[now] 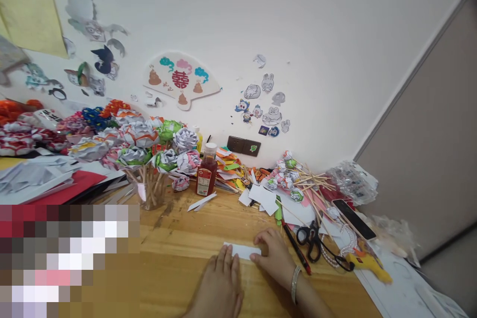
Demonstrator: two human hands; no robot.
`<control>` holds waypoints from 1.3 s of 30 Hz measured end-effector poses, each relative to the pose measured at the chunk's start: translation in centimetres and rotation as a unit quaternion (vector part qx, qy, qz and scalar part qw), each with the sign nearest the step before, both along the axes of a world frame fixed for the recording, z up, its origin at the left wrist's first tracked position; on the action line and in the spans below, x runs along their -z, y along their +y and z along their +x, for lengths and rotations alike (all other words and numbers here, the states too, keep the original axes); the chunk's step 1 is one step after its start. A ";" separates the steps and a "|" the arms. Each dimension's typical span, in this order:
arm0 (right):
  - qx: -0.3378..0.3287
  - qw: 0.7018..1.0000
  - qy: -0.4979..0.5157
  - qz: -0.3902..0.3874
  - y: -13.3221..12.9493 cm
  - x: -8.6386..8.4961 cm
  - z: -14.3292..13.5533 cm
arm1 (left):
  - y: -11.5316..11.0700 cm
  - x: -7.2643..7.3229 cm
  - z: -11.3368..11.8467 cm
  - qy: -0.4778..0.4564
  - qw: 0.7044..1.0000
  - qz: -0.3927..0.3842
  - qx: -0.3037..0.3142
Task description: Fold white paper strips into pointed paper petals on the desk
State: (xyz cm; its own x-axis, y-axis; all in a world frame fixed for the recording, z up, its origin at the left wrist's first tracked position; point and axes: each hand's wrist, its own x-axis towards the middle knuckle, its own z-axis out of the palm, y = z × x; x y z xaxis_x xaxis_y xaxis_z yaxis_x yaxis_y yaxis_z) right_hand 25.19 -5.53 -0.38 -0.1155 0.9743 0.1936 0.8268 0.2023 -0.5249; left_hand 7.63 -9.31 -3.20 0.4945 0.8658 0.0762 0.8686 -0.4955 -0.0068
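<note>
Head view, and nearest are my two bare hands on the brown wooden table (175, 248). My left hand (223, 278) lies palm down, fingers extended and close together, their tips on the left end of a small white paper strip (242, 251). My right hand (274, 253), with a pale bracelet (295, 284) at its wrist, curves around the strip's right end, thumb touching the paper and index finger spread apart from it. The strip lies flat between my hands.

Just right of my right hand are a black-and-red pen (296, 248) and black-handled scissors (314, 241); farther right sit a yellow glue gun (372, 266) and a black phone (354, 218). The near left corner is pixelated, so I cannot tell what is there.

Farther back, narrow white paper slips (201, 202) lie in front of a dark red bottle with a white cap (206, 174). Left of it, colourful folded-paper flowers (139, 134) crowd above a clear jar of sticks (149, 191). At the far side, a fan-shaped paper cutout (182, 79) hangs on the white wall (298, 20).
</note>
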 end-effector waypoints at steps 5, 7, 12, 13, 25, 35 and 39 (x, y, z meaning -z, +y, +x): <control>-0.037 0.999 0.001 -0.002 0.2 -0.1 1.2 | 0.4 0.6 0.0 -0.007 1.000 0.007 0.002; -0.036 0.999 0.001 0.015 0.1 0.3 1.0 | 0.6 1.3 0.1 -0.015 1.000 0.009 0.000; -0.034 0.999 -0.004 0.035 -0.2 1.2 -0.4 | 1.0 1.2 -0.1 -0.032 0.999 0.026 0.017; -0.038 0.999 0.001 0.035 -0.3 1.3 -0.6 | 1.0 0.6 -0.2 -0.043 0.998 0.037 0.020; -0.096 0.957 0.273 -0.029 -1.0 0.6 -1.0 | 3.0 -3.5 -1.6 -0.243 0.970 -0.025 -0.016; -0.060 0.895 0.433 -0.088 -0.9 0.7 -1.6 | 2.2 -3.0 -0.4 -0.465 0.809 -0.358 0.034; -0.031 0.911 0.401 -0.090 -1.1 0.8 -1.8 | 2.1 -2.9 -0.1 -0.479 0.776 -0.410 0.017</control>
